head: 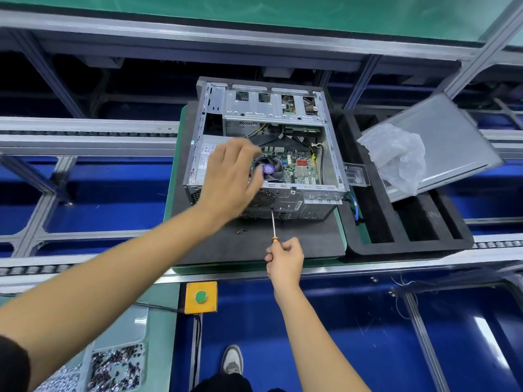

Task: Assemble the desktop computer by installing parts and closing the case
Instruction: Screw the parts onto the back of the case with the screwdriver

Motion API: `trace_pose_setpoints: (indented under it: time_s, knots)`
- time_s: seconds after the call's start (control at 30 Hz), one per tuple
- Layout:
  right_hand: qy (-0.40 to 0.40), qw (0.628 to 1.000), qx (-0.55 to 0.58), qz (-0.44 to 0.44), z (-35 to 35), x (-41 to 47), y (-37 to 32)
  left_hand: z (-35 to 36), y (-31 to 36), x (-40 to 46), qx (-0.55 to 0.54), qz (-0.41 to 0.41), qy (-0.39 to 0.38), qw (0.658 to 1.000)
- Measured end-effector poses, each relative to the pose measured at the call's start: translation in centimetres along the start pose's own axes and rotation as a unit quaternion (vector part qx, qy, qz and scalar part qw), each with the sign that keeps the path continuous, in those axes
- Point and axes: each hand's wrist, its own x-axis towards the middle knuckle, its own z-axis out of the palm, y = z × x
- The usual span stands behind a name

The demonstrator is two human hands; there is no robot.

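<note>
The right hand (284, 257) is wrapped tight around the orange handle of one screwdriver (273, 224); its thin metal tip points up at a spot on the near wall of the computer case (308, 202), so I think the step now is driving a screw there; the left hand (230, 176) reaches over the open top of the case with its fingers spread and loose, holding nothing, near the one round fan (268, 168), maybe to keep the box from sliding; next, I think the tip must sit straight in the screw and turn while the other hand holds the box steady; the case lies on its side on a dark foam mat (254, 244) on the counter (382, 267); two small loose screws (242, 231) lie on the mat just beside the case; one grey side panel (452, 131) leans to the right, not on yet, with one crumpled plastic bag (402, 157) on it; one green button (201, 296) sits below; a tray of many screws (116, 363), too many to count, sits low on the left.
</note>
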Motion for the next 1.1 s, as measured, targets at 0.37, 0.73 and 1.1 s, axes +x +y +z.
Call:
trace_pose_setpoints:
  time_s: [0.37, 0.73, 1.1]
  knots:
    - [-0.008, 1.0, 0.002, 0.007, -0.1, -0.2, -0.4, 1.6, -3.4, 5.3, -0.164, -0.027, -0.512, 0.843]
    - [-0.005, 1.0, 0.0, -0.006, -0.4, -0.1, -0.1, 2.8, -4.5, 5.5, -0.193, -0.026, -0.484, 0.853]
    - [0.006, 1.0, -0.019, -0.006, -0.1, 0.2, 0.2, 3.7, -3.7, 5.0, -0.144, -0.027, -0.46, 0.876]
